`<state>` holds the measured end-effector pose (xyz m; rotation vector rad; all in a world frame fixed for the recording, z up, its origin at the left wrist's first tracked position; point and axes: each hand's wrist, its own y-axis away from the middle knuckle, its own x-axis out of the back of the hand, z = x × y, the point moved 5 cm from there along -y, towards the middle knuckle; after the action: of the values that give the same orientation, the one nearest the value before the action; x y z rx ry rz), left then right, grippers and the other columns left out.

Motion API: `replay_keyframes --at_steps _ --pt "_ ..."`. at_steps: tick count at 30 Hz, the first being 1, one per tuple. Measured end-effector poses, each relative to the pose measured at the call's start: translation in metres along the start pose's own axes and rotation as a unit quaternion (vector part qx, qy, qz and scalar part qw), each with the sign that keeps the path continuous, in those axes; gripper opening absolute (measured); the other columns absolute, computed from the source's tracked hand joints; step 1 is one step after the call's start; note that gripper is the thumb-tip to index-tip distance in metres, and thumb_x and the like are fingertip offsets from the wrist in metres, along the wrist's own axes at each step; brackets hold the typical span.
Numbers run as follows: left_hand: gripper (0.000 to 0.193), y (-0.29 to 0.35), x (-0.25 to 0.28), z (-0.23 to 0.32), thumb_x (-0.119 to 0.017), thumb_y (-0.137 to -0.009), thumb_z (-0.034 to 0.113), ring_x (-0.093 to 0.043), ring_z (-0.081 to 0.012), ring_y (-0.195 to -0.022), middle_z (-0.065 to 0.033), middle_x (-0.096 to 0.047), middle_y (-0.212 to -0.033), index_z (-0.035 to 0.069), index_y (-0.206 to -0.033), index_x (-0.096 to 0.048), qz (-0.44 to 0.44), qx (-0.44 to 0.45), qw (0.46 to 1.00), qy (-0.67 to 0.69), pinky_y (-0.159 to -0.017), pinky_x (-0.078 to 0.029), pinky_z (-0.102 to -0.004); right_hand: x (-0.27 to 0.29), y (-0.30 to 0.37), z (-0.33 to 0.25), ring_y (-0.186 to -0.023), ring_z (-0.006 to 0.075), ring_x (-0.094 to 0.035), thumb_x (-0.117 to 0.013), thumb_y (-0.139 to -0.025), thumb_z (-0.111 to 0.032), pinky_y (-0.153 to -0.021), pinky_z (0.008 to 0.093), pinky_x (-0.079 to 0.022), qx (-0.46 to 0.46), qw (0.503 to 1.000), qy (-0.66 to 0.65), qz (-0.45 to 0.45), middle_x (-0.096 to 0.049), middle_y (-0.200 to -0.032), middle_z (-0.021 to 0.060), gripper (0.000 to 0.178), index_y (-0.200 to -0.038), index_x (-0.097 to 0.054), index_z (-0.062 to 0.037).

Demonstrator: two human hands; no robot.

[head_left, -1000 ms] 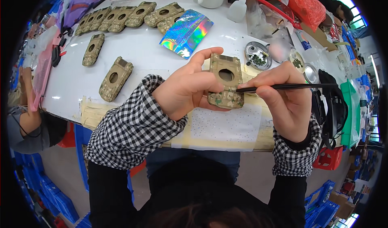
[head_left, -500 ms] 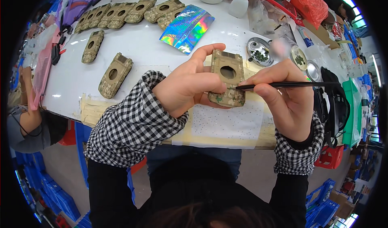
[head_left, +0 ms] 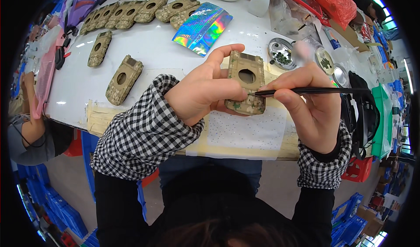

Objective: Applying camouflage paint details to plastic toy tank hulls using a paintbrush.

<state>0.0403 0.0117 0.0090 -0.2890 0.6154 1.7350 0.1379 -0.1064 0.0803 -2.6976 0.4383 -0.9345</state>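
Camo tank hull hangs between the hands by the counter's front edge: left hand curled round it, right hand pinching black tweezers. Tips probably touch it; the left thumb hides some.

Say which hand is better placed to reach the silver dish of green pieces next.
Probably the right hand: it's nearer the dish, holding a thin tool; the left hand grips the camouflage model.

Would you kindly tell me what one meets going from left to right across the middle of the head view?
Pink perforated plastic piece → loose camouflage model body → left hand → held camouflage model body → right hand → black bag → green tray.
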Motion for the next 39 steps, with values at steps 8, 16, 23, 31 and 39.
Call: replay_keyframes --at_steps 8,16,23,31,39 --pt "0.076 -0.0003 0.0003 -0.0022 -0.055 -0.075 0.001 -0.052 -0.0241 -0.112 -0.0154 -0.050 -0.123 0.006 -0.142 -0.018 -0.001 -0.007 1.000 0.009 -0.096 -0.042 -0.0372 -0.0011 0.0010 0.0004 -0.082 0.0167 -0.061 -0.061 -0.087 -0.008 -0.078 0.0283 -0.047 0.008 1.000 -0.001 0.001 -0.062 -0.085 0.0104 0.012 -0.084 -0.056 0.0027" --pt "0.075 -0.0005 0.0007 -0.0039 -0.054 -0.074 0.001 -0.052 -0.0198 -0.110 -0.0128 -0.050 -0.121 0.008 -0.142 -0.021 0.006 -0.007 1.000 -0.001 -0.093 -0.041 -0.0334 -0.0016 0.0018 -0.0001 -0.083 0.0173 -0.061 -0.062 -0.086 -0.009 -0.078 0.0289 -0.047 0.003 1.000 0.007 0.000 -0.061 -0.085 0.0103 0.013 -0.086 -0.056 0.0025" --pt "0.075 -0.0004 0.0012 -0.0037 -0.053 -0.074 0.000 -0.052 -0.0210 -0.111 -0.0135 -0.050 -0.122 0.008 -0.142 -0.021 0.008 -0.013 1.000 0.006 -0.094 -0.041 -0.0336 -0.0015 0.0027 0.0004 -0.084 0.0176 -0.061 -0.062 -0.086 -0.010 -0.078 0.0287 -0.047 0.016 1.000 0.002 0.005 -0.061 -0.087 0.0108 0.014 -0.088 -0.056 0.0028" --pt "0.070 -0.0017 0.0025 -0.0019 -0.049 -0.077 0.005 -0.059 -0.0345 -0.104 -0.0195 -0.047 -0.123 0.007 -0.140 -0.019 -0.010 -0.013 0.998 0.056 -0.092 -0.047 -0.0422 -0.0023 0.0032 0.0042 -0.085 0.0193 -0.061 -0.059 -0.089 -0.011 -0.079 0.0289 -0.048 0.020 0.999 -0.031 0.027 -0.060 -0.089 0.0130 0.016 -0.093 -0.053 0.0027" --pt "0.070 -0.0009 0.0025 -0.0019 -0.050 -0.077 0.006 -0.058 -0.0331 -0.106 -0.0175 -0.047 -0.125 0.007 -0.140 -0.019 0.001 -0.013 0.998 0.062 -0.092 -0.047 -0.0417 -0.0036 0.0036 0.0043 -0.086 0.0197 -0.061 -0.059 -0.088 -0.010 -0.080 0.0310 -0.048 0.041 0.998 -0.008 0.036 -0.061 -0.089 0.0137 0.014 -0.092 -0.053 0.0026"
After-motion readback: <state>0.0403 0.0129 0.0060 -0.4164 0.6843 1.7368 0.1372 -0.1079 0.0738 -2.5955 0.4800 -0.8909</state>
